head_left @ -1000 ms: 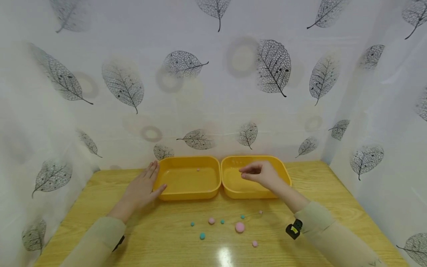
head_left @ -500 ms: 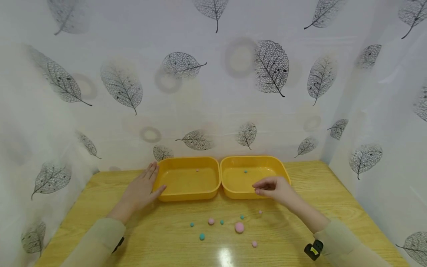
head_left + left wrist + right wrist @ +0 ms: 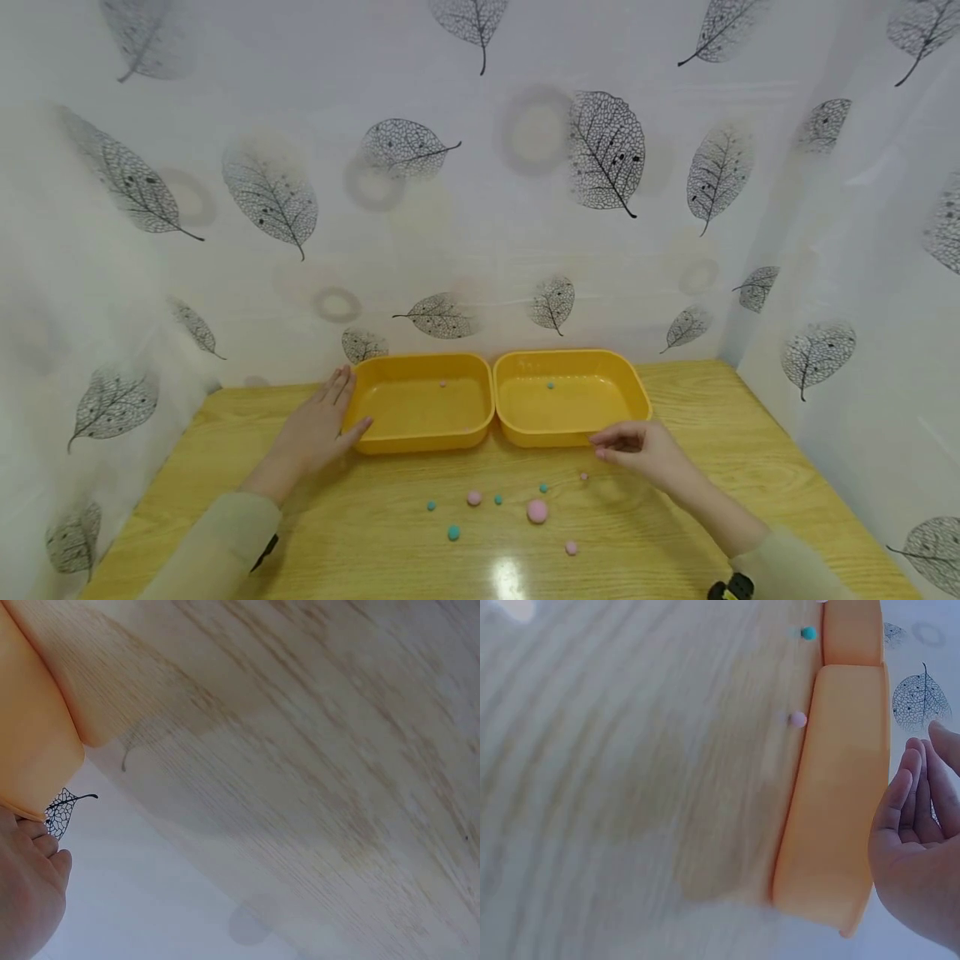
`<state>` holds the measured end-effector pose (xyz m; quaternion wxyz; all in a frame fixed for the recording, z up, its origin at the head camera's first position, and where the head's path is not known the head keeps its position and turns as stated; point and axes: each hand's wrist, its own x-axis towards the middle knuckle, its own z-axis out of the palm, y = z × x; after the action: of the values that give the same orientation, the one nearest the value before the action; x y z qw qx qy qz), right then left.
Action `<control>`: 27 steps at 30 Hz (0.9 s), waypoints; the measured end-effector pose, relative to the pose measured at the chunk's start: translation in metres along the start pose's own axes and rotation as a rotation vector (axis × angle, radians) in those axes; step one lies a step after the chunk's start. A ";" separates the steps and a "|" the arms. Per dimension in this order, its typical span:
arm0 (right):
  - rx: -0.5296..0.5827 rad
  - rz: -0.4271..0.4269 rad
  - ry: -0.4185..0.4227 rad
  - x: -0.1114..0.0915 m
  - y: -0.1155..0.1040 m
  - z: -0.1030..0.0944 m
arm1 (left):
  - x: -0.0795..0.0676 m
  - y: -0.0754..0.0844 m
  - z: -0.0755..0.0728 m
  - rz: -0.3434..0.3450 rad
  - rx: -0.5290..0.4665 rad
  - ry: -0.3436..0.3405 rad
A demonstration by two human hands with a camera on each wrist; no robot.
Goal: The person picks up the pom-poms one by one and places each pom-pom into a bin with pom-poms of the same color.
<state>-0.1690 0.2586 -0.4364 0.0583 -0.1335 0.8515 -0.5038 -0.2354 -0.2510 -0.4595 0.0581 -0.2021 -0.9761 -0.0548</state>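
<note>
My left hand (image 3: 311, 429) rests against the left end of the left yellow tray (image 3: 420, 443), fingers straight along its side and thumb over the near rim. In the left wrist view, its fingertips (image 3: 46, 844) touch the tray's edge. My right hand (image 3: 648, 454) hovers by the near right corner of the right yellow tray (image 3: 540, 439), fingers loosely bent. The right wrist view shows nothing between its thumb and fingers. A tiny pink ball (image 3: 442, 384) lies in the left tray, and a tiny teal ball (image 3: 551, 385) in the right one.
Several pink and teal balls lie on the wooden table (image 3: 360, 542) before the trays, among them a large pink ball (image 3: 537, 512), a teal ball (image 3: 453, 532) and a small pink ball (image 3: 583, 477) nearest my right hand. A leaf-print curtain (image 3: 480, 208) hangs behind.
My right hand has moved from over the right tray back toward me and to the right. The teal ball in that tray has come into view. My left hand has stayed put.
</note>
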 end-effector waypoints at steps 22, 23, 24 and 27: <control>0.021 0.044 -0.002 -0.008 0.034 0.013 | -0.001 -0.002 0.003 0.001 -0.012 -0.011; 0.021 0.045 -0.001 -0.007 0.035 0.013 | -0.001 -0.002 0.003 0.001 -0.012 -0.012; 0.021 0.048 -0.003 -0.007 0.036 0.013 | -0.001 -0.002 0.002 0.000 -0.014 -0.012; 0.027 0.050 -0.007 -0.004 0.039 0.015 | -0.001 -0.001 0.002 0.001 -0.017 -0.008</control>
<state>-0.1680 0.2653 -0.4775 0.0759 -0.1132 0.8474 -0.5131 -0.2352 -0.2521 -0.4615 0.0526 -0.2033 -0.9757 -0.0622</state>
